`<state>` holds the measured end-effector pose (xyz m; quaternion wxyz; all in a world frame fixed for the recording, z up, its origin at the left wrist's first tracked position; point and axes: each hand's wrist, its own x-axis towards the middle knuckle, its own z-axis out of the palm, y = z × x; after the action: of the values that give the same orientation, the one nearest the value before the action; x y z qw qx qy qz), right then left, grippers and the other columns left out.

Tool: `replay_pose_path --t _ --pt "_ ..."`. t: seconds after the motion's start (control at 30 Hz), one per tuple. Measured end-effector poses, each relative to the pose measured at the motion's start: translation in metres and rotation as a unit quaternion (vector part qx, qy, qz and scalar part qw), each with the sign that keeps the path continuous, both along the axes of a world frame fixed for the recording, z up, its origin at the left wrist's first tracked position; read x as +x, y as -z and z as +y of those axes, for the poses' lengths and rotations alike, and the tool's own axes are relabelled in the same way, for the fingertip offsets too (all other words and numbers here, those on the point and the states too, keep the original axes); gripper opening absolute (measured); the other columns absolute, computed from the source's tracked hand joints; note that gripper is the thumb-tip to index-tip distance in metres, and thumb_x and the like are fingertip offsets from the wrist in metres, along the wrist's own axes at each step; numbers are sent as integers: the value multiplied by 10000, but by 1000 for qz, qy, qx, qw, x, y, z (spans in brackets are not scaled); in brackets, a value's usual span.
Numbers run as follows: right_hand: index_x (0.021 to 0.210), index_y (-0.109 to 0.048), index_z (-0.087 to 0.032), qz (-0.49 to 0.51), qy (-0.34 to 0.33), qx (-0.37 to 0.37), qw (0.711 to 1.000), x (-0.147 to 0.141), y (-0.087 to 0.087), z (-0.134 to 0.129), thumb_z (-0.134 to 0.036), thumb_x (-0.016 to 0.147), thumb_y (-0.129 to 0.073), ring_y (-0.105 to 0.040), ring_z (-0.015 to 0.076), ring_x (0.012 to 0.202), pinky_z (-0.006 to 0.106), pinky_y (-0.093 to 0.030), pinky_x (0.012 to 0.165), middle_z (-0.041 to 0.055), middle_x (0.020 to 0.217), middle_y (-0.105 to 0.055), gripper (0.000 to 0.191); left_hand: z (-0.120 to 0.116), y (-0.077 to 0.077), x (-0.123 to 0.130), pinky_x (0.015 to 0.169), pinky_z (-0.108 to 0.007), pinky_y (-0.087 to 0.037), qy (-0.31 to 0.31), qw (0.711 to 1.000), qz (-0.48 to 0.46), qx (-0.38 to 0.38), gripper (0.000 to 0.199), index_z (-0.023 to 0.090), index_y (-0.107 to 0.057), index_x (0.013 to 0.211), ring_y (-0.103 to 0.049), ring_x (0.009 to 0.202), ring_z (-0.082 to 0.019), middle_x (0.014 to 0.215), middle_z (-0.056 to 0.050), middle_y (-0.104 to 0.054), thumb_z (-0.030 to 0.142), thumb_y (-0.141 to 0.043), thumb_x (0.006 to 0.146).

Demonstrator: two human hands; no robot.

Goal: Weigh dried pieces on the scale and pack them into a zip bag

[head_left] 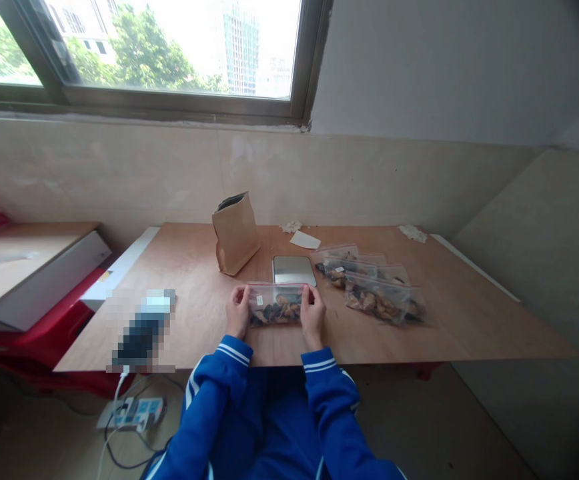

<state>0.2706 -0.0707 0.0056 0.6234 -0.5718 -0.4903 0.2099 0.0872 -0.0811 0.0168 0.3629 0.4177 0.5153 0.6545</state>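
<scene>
Between my two hands a clear zip bag (278,310) of dark brown dried pieces, perhaps mushrooms, is held up near the table's front edge. My left hand (238,312) pinches its upper left corner, and my right hand (313,313) grips the upper right corner. A small white label shows on the bag's left part. Just behind it lies a flat silver scale (293,269), its near edge partly hidden by the bag. To the right, several similar filled zip bags (382,299) lie overlapping. A brown paper pouch (237,233) stands with its top open, behind my left hand.
The wooden table (469,313) ends close to my body. A white card (305,240) and crumpled white scraps (412,233) lie toward the wall. At left, a blurred dark device (142,333) has a white cable running down to a power strip (132,413).
</scene>
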Motion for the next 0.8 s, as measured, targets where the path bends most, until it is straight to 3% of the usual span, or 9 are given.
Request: replay_pose_path --t 0.2,0.37,0.5,0.8 --pt "933 -639 -164 50 -40 -12 998 1 1 0 -538 878 -503 -623 203 748 312 -479 704 65 811 -686 402 -1 -3 4 592 -225 -482 70 997 -42 -11 357 163 -646 851 -584 676 -131 805 -22 -648 508 -671 763" --pt "934 -649 -162 61 -75 -7 995 0 -1 0 -515 846 -570 -620 200 768 307 -472 705 62 841 -683 372 0 -1 2 626 -220 -498 52 998 -35 -1 331 158 -656 830 -598 720 -137 782 -20 -633 477 -694 752" --pt "903 -653 -152 58 -58 -1 997 -1 0 1 -513 840 -573 -605 193 751 307 -466 701 65 837 -679 375 -1 -1 2 589 -236 -507 63 994 -83 -30 357 154 -665 846 -604 713 -148 780 -19 -632 479 -728 712" --pt "915 -658 -145 91 -38 -8 995 0 -2 0 -525 823 -588 -593 190 739 307 -468 694 60 822 -673 397 -3 -8 4 607 -228 -496 70 995 -66 -26 345 142 -691 820 -600 728 -150 779 -39 -654 470 -730 718"
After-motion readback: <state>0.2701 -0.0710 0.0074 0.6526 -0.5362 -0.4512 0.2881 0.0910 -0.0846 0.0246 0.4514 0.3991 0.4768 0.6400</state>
